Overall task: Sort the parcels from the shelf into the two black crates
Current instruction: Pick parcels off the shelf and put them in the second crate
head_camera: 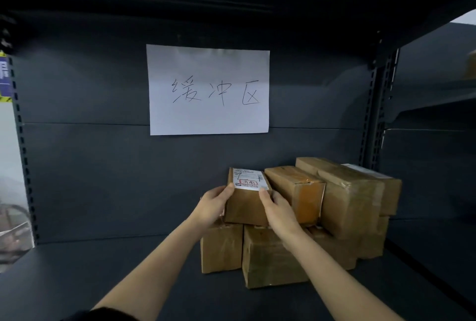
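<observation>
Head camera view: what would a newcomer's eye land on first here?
The white paper sign with handwritten characters, centred on the shelf's dark back panel, stands out most. Below it to the right sits a stack of brown parcels, where the left hand and right hand grip the sides of the top-left parcel bearing a white label.

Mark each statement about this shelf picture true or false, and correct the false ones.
1. The left hand and right hand both grip the labelled parcel. True.
2. The paper sign lies flat on a parcel. False: the paper sign is stuck on the back panel.
3. Brown parcels lie beneath the labelled parcel. True.
4. Its white label faces down. False: the white label faces up.
</observation>
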Motion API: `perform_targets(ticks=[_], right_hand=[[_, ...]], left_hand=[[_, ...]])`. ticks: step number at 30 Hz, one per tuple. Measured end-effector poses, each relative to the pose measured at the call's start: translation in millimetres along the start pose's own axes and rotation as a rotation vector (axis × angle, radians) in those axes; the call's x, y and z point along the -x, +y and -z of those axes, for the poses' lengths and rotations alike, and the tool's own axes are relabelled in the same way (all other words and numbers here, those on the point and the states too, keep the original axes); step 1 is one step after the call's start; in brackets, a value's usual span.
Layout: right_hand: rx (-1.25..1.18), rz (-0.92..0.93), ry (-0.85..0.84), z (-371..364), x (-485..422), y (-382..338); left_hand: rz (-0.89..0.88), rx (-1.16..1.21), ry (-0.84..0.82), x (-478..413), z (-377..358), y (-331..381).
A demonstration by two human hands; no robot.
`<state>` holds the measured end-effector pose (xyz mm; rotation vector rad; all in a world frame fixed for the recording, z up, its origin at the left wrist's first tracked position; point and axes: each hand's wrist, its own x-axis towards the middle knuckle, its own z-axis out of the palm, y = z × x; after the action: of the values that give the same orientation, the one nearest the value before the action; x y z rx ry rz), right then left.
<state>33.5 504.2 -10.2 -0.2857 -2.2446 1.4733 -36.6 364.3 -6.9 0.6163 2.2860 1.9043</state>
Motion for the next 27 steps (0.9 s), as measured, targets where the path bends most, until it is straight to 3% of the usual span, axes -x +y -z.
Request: perform_targets(ticks=[4,9,17,22,27], right_hand=[[-0.049,0.004,0.005,-7,2,1],[-0.089,0.184,-0.062,-15,9,-6],[-0.111,0.295,-0.209,-59,19,-12],[-0.043,0.301,-0.329,-104,32,-13],[-0.005,0.277,-0.546,-164,57,-2]], left_hand=[[0.007,-0.047,0.166,3,-2,-1],[-0.118,0.136,0.128,26,27,-12],[-0.270,0.053,0.225,63,73,-30],[-0.256,-0.018,0.317,88,111,-52],[-0.111,-0.229,0.442,121,148,-93]])
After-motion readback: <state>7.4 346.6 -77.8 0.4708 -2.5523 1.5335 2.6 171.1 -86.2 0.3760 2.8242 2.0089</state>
